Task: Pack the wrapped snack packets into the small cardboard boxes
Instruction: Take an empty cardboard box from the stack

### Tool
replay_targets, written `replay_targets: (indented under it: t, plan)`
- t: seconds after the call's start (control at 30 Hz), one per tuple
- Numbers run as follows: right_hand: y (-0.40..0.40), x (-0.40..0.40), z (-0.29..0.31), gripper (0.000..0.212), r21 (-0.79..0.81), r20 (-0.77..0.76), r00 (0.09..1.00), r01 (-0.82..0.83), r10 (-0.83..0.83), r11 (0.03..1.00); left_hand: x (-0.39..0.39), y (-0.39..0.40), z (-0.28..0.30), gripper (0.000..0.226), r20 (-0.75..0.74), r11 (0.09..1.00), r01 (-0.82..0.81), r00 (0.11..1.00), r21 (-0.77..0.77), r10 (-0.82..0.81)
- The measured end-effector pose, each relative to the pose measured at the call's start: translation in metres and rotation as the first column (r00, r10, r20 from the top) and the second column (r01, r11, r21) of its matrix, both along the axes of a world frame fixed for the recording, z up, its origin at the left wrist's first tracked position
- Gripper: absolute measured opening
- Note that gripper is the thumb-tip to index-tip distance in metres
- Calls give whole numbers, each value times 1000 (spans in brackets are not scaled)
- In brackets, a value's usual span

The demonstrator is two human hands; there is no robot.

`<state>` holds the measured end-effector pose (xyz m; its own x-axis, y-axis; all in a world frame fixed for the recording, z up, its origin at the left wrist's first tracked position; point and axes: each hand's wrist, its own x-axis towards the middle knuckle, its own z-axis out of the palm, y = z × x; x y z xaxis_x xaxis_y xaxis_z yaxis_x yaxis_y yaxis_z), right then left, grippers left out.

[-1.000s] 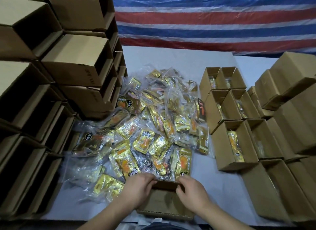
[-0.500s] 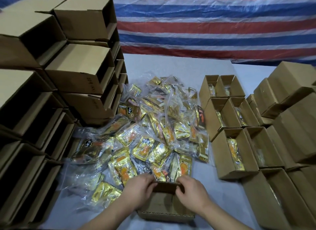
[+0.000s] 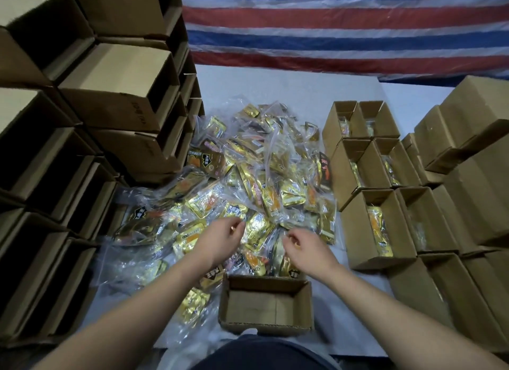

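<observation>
Both hands hovered over the near edge of the heap of snack packets [image 3: 256,188], palms turned down and apart from each other. The left hand [image 3: 223,239] had its fingers loosely curled, the fingertips just at a gold packet in clear wrap; whether they pinched the plastic or only brushed it could not be told. The right hand [image 3: 305,248] likewise hung with relaxed, half-bent fingers over the wrappers, and no packet could be seen held in it. Just in front of the person, touching the heap's near side, stood an open small cardboard box [image 3: 266,305], with nothing visible inside but its folded bottom flaps. To the right stood rows of filled boxes [image 3: 378,226], open at the top, gold packets standing on edge inside several of them. On the left rose a stack of empty cartons [image 3: 82,138] lying on their sides, one bearing faint printed characters too blurred to read. The packets were gold and orange foil sealed in clear bags; some dark brown ones carried bold black-and-white Chinese characters on a badge, not legible with certainty. A red, white and blue striped tarp [image 3: 344,25] hung behind the white table [image 3: 275,83].
</observation>
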<state>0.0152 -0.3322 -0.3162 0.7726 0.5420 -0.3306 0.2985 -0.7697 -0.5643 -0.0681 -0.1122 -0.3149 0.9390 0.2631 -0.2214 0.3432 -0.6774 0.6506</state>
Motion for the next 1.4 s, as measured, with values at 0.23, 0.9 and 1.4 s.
replay_targets:
  t: [0.23,0.9,1.4]
  plan:
    - [20,54,-10,23,-8,-45,997,65,-66,998,57,-2,-12,30,-17,998,-61,998,-18,61]
    - [54,111,-27,49,-76,-50,986,158,-162,985,151,-36,-43,49,-374,930,-353,879,-98,294]
    - [85,108,48,66,339,-770,626,564,-123,753,107,-42,52,28,96,868,-224,951,-442,294]
